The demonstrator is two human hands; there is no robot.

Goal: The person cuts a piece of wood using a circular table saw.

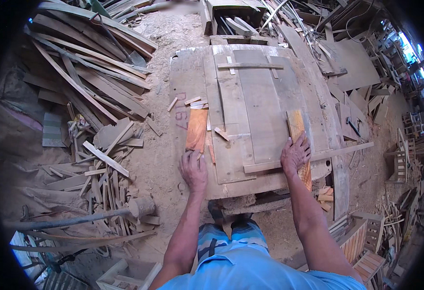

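On the worn plywood worktop lies a short orange-brown wooden board. My left hand is at its near end, fingers bent against the edge. My right hand is closed over a longer orange-brown board, with fingers across its face and the thumb along its left side. That board slants over a pale wooden strip near the front of the worktop; its lower end hangs past the front edge. My palm covers part of it. Small wood offcuts lie between the two boards.
A thin panel with a crossbar lies across the worktop's far half. Long planks are heaped at the left, above scrap sticks and a wooden mallet. A hammer lies at the right. Slatted wooden pieces stand near right.
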